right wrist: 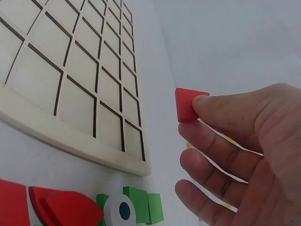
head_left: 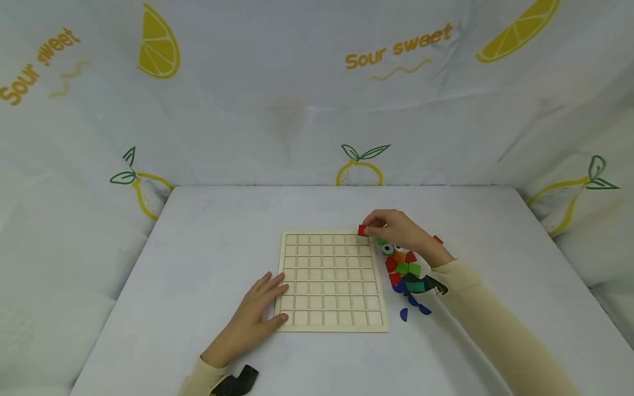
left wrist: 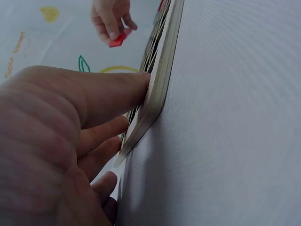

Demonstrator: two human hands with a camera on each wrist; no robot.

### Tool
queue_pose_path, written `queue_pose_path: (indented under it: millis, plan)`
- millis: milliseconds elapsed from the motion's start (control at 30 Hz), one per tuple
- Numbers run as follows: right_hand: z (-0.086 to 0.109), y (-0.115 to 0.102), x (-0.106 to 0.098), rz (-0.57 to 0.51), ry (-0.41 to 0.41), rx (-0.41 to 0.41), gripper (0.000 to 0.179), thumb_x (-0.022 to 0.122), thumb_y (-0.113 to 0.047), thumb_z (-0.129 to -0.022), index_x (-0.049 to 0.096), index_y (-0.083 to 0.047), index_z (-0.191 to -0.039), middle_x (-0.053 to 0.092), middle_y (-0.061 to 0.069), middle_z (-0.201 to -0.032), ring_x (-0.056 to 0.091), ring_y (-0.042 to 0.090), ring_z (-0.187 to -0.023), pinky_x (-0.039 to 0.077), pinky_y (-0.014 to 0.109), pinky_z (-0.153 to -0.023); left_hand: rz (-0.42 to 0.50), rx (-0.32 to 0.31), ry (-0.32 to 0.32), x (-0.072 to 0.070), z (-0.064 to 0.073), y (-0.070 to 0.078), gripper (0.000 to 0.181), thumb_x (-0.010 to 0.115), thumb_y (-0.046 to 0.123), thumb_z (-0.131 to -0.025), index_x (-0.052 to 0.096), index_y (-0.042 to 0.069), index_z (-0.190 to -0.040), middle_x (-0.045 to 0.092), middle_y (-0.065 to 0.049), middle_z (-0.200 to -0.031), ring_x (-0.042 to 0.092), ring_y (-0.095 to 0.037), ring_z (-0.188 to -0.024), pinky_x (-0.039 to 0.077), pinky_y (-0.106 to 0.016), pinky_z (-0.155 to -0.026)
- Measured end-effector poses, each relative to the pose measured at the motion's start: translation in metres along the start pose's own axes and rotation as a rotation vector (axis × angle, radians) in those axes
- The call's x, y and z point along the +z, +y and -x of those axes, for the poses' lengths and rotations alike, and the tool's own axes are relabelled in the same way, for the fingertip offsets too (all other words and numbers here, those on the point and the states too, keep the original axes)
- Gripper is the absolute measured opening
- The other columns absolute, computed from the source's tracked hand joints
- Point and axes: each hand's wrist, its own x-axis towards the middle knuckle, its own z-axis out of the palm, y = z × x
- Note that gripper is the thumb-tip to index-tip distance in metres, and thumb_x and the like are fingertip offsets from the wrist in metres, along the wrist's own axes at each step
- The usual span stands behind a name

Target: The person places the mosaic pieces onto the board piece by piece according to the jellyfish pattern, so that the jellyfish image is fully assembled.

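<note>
A pale wooden grid board lies flat on the table, its square cells bare. My left hand rests on the board's left edge near the front corner, fingers spread; the left wrist view shows the thumb on the rim. Between thumb and index finger my right hand pinches a red square tile, held up by the board's far right corner. In the right wrist view the other fingers of that hand curve loosely below the tile.
Right of the board lies a loose cluster of pieces: red tiles, green squares, an eye piece and several blue half-rounds. Another red piece sits beyond the right forearm. A white cloth printed with lemons hangs behind the table.
</note>
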Motion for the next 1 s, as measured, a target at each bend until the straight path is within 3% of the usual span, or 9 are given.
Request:
queue_pose_path:
  millis: [167,333,500,1000]
  plan:
    - [-0.006,-0.006,0.010,-0.016,-0.026,0.022,0.016,0.062,-0.021,-0.101,0.070,-0.010,-0.109,0.073,0.006,-0.103,0.060,0.020,-0.094,0.051,0.031,-0.081,-0.025,-0.038,0.009,0.000,0.002,-0.001,0.055,0.077,0.018,-0.088,0.059,0.007,-0.139,0.033,-0.014,-0.165,0.019,-0.043,-0.155,0.017,-0.072,-0.119]
    - [-0.007,-0.007,0.015,-0.012,-0.027,0.026,0.014,0.063,-0.021,-0.100,0.072,-0.012,-0.106,0.072,0.005,-0.099,0.056,0.021,-0.088,0.049,0.031,-0.076,-0.021,-0.013,0.040,0.000,0.004,-0.004,0.050,0.078,0.017,-0.086,0.063,0.008,-0.133,0.039,-0.017,-0.161,0.023,-0.046,-0.153,0.020,-0.072,-0.118]
    - [-0.008,-0.003,0.018,0.004,-0.033,0.025,0.017,0.063,-0.022,-0.100,0.072,-0.011,-0.109,0.072,0.004,-0.101,0.058,0.019,-0.088,0.049,0.031,-0.077,-0.025,0.004,0.042,-0.001,0.002,-0.005,0.049,0.078,0.019,-0.086,0.064,0.009,-0.133,0.040,-0.015,-0.161,0.025,-0.044,-0.153,0.023,-0.070,-0.118]
    - [-0.010,0.001,0.025,0.038,-0.038,0.091,0.019,0.063,-0.024,-0.100,0.073,-0.010,-0.107,0.073,0.005,-0.101,0.057,0.019,-0.089,0.047,0.030,-0.076,-0.020,-0.047,0.013,-0.001,0.001,-0.004,0.050,0.078,0.022,-0.088,0.063,0.013,-0.135,0.037,-0.010,-0.163,0.023,-0.039,-0.155,0.023,-0.067,-0.120]
